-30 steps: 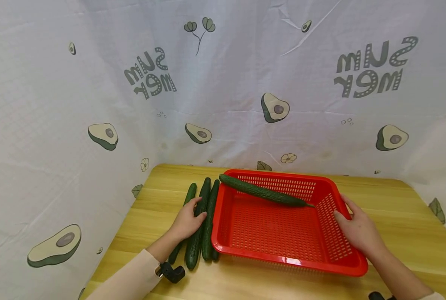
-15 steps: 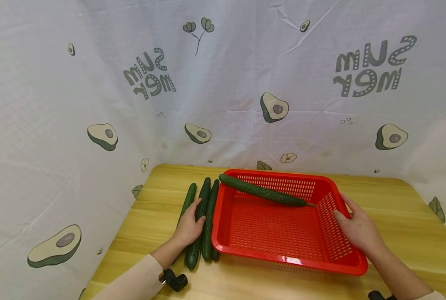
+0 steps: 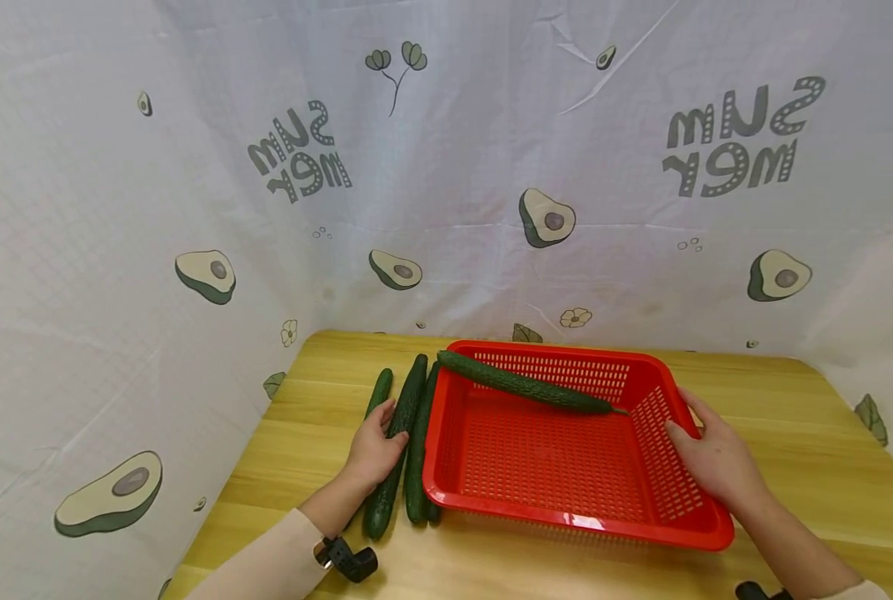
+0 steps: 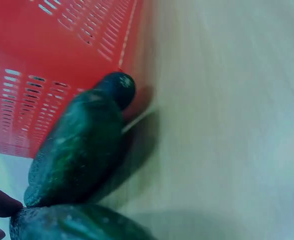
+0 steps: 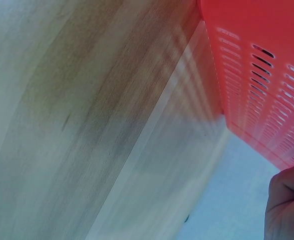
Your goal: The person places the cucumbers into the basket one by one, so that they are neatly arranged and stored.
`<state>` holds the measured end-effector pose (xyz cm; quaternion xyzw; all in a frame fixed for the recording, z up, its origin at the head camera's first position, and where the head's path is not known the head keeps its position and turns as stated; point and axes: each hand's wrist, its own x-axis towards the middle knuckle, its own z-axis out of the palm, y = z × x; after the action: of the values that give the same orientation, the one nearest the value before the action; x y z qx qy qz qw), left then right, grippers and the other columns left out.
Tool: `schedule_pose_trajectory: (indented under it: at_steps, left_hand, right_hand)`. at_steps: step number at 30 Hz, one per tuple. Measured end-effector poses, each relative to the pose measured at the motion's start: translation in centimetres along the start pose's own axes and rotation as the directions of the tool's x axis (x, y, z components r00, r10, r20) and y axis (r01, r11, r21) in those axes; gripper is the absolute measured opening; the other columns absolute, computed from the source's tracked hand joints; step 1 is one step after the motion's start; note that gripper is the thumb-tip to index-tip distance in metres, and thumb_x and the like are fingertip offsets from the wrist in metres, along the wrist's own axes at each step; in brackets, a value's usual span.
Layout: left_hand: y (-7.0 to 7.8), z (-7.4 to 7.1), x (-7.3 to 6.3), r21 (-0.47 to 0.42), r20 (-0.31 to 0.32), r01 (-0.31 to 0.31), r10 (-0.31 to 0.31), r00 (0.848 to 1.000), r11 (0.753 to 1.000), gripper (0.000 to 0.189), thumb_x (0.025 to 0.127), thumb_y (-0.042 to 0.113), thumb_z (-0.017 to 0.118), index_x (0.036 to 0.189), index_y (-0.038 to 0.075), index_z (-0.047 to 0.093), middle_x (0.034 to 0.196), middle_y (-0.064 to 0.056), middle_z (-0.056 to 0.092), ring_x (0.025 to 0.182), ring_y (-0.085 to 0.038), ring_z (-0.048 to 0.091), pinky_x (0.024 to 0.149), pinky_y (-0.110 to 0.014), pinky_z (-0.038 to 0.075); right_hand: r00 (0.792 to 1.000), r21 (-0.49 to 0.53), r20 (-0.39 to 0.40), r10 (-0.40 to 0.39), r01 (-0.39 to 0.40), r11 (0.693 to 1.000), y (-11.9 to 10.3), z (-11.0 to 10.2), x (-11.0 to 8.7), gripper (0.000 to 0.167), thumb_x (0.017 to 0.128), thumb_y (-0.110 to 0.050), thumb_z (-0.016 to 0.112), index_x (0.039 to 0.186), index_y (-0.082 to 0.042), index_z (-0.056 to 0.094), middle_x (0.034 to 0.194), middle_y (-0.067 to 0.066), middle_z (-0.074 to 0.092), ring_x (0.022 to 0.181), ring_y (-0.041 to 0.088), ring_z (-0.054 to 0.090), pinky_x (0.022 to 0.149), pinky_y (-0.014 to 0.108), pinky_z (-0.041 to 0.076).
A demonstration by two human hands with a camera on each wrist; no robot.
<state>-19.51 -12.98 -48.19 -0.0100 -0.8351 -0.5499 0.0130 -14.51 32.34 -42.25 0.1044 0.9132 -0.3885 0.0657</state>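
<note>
My left hand grips a dark green cucumber, thumb on its right side and fingers on the far left. In the left wrist view this cucumber crosses the bottom edge beside the fingertips. To its right, another cucumber lies along the red basket, with the end of one more showing behind it. A slimmer cucumber lies on the left, partly hidden by the hand. Inside the basket, one cucumber leans across the back left corner. My right hand holds the basket's right rim, thumb inside.
The wooden table carries everything. A white curtain printed with avocados hangs behind and along the left side. The basket's slotted wall stands beside the right hand.
The cucumber in my left hand has turned slightly, its far end shifting right and its near end left. My right hand and the basket stay in place.
</note>
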Motion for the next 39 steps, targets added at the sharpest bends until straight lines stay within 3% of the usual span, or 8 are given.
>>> schedule_pose_trajectory:
  at_steps: [9, 13, 18, 23, 26, 28, 30, 39]
  left_hand:
    - [1.7, -1.3, 0.2, -0.171, 0.033, 0.082, -0.078, 0.996, 0.982, 0.063, 0.096, 0.0, 0.062, 0.155, -0.003, 0.038, 0.156, -0.031, 0.041, 0.145, -0.05, 0.039, 0.115, -0.06, 0.038]
    - [2.2, -2.3, 0.3, -0.336, 0.132, 0.189, -0.152, 0.979, 0.923, 0.065, 0.101, 0.004, 0.056, 0.159, 0.001, 0.029, 0.16, -0.033, 0.03, 0.151, -0.049, 0.028, 0.121, -0.062, 0.028]
    - [2.4, -3.1, 0.5, -0.485, 0.238, 0.233, -0.129, 0.963, 0.843, 0.066, 0.104, 0.007, 0.051, 0.162, 0.001, 0.02, 0.167, -0.029, 0.011, 0.156, -0.042, 0.015, 0.126, -0.052, 0.022]
    - [2.7, -3.8, 0.5, -0.662, 0.355, 0.309, -0.077, 0.932, 0.683, 0.062, 0.11, 0.013, 0.04, 0.165, 0.011, 0.011, 0.164, -0.023, 0.023, 0.136, -0.02, 0.055, 0.105, -0.028, 0.051]
    - [3.3, -4.1, 0.4, -0.749, 0.42, 0.351, -0.008, 0.908, 0.562, 0.059, 0.113, 0.015, 0.031, 0.166, 0.02, 0.006, 0.159, -0.016, 0.032, 0.116, -0.015, 0.069, 0.096, -0.034, 0.059]
    - [3.8, -4.2, 0.4, -0.77, 0.429, 0.352, 0.024, 0.903, 0.532, 0.057, 0.113, 0.016, 0.028, 0.166, 0.023, 0.008, 0.156, -0.011, 0.034, 0.113, -0.015, 0.071, 0.094, -0.037, 0.06]
    - [4.2, -4.2, 0.4, -0.765, 0.423, 0.335, 0.037, 0.905, 0.55, 0.056, 0.113, 0.018, 0.03, 0.166, 0.025, 0.012, 0.152, -0.005, 0.036, 0.113, -0.015, 0.07, 0.09, -0.034, 0.06]
    - [6.8, -3.5, 0.8, -0.664, 0.356, 0.136, 0.151, 0.922, 0.735, 0.075, 0.099, 0.0, 0.058, 0.163, 0.016, 0.022, 0.132, 0.003, 0.056, 0.087, -0.012, 0.069, 0.069, -0.025, 0.059]
  right_hand:
    - [1.0, 0.005, 0.001, 0.002, -0.002, 1.0, 0.0, 0.0, 0.1, 0.072, 0.11, -0.038, 0.038, 0.165, -0.01, 0.001, 0.105, 0.028, 0.064, 0.067, 0.018, 0.068, 0.057, 0.038, 0.06]
    - [1.0, 0.0, -0.004, -0.003, 0.003, 1.0, 0.1, 0.0, 0.1, 0.072, 0.11, -0.037, 0.038, 0.165, -0.009, 0.001, 0.106, 0.03, 0.064, 0.067, 0.018, 0.068, 0.058, 0.038, 0.06]
    - [1.0, 0.003, -0.003, 0.0, 0.0, 1.0, 0.1, 0.0, 0.1, 0.072, 0.11, -0.037, 0.038, 0.165, -0.01, 0.001, 0.105, 0.03, 0.064, 0.067, 0.018, 0.068, 0.057, 0.038, 0.06]
    - [1.0, 0.007, 0.001, 0.007, -0.007, 1.0, 0.2, 0.1, 0.1, 0.073, 0.11, -0.038, 0.038, 0.165, -0.01, 0.0, 0.106, 0.031, 0.064, 0.066, 0.018, 0.068, 0.058, 0.039, 0.061]
    - [1.0, 0.015, -0.001, 0.005, -0.005, 1.0, 0.2, 0.1, 0.1, 0.073, 0.11, -0.038, 0.039, 0.165, -0.01, 0.0, 0.108, 0.032, 0.063, 0.067, 0.018, 0.069, 0.058, 0.039, 0.061]
    - [1.0, 0.018, -0.003, 0.002, -0.002, 1.0, 0.2, 0.2, 0.1, 0.073, 0.11, -0.038, 0.039, 0.165, -0.009, 0.0, 0.109, 0.032, 0.063, 0.067, 0.018, 0.069, 0.058, 0.039, 0.061]
    - [1.0, 0.019, -0.004, -0.001, 0.001, 1.0, 0.2, 0.2, 0.1, 0.073, 0.11, -0.038, 0.039, 0.165, -0.009, 0.0, 0.108, 0.032, 0.063, 0.067, 0.018, 0.069, 0.058, 0.039, 0.061]
    - [1.0, 0.015, -0.009, -0.008, 0.008, 1.0, 0.2, 0.2, 0.1, 0.072, 0.11, -0.036, 0.039, 0.165, -0.008, 0.001, 0.11, 0.034, 0.063, 0.067, 0.018, 0.069, 0.058, 0.038, 0.061]
